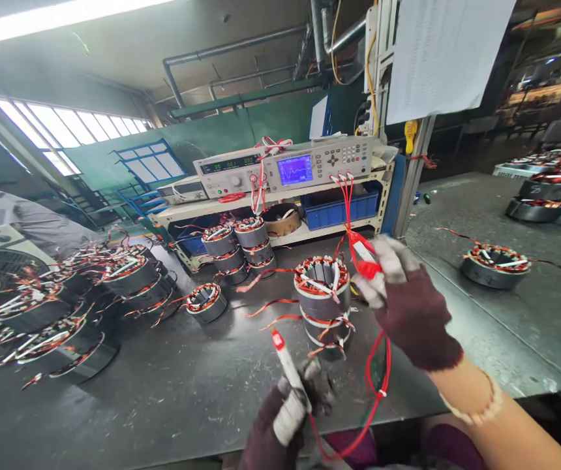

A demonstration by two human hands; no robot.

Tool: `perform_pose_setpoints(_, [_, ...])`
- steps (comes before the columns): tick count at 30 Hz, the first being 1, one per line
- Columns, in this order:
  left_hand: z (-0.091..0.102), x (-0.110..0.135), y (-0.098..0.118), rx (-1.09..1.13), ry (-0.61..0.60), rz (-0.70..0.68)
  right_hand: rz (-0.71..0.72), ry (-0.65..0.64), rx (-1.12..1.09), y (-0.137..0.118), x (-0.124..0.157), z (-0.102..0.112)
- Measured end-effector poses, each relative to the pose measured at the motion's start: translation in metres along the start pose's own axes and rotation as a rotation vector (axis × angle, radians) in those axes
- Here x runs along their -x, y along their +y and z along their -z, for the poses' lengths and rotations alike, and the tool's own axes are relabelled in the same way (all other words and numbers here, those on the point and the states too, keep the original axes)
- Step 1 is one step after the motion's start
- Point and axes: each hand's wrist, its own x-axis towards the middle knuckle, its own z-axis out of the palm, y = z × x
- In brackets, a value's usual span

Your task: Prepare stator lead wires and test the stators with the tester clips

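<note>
Left fingers (289, 419) are clasping a white probe (286, 360), lower centre; right fingers (389, 260) are grasping red leads (369, 269), right of centre. Probe: seemingly light, stiff, best held mid-body; leads likely flexing.

I record strong overhead light from a long white tube lamp (65, 14) and daylight through a slanting row of multi-pane windows (68, 123), both overexposed. Pale glare marks the dark grey metal tabletop (241, 372); the right background is dim. My maroon-and-grey gloved right hand (410, 303) and left hand (288, 418) show motion blur. Wide-angle stretch distorts the edges.
</note>
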Motion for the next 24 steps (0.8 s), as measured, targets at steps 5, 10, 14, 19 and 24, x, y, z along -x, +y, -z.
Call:
perform_pose_setpoints(5, [-0.001, 0.018, -0.022, -0.062, -0.112, 0.191, -0.28, -0.269, -0.076, 0.05, -0.004, -0.05])
perform_pose_setpoints(10, [-0.003, -0.001, -0.033, -0.016, -0.153, 0.277, -0.352, -0.279, -0.087, 0.071, 0.024, -0.052])
perform_pose_setpoints(14, [-0.002, -0.002, -0.032, 0.0, -0.115, 0.21, -0.334, -0.383, -0.059, 0.076, 0.043, -0.053])
perform_pose_setpoints(19, [-0.001, 0.005, -0.029, -0.042, -0.071, 0.147, -0.308, -0.494, -0.068, 0.078, 0.028, -0.068])
perform_pose_setpoints(24, [0.009, -0.013, -0.031, 0.021, 0.131, 0.068, -0.193, -0.387, -0.053, 0.058, 0.041, -0.035])
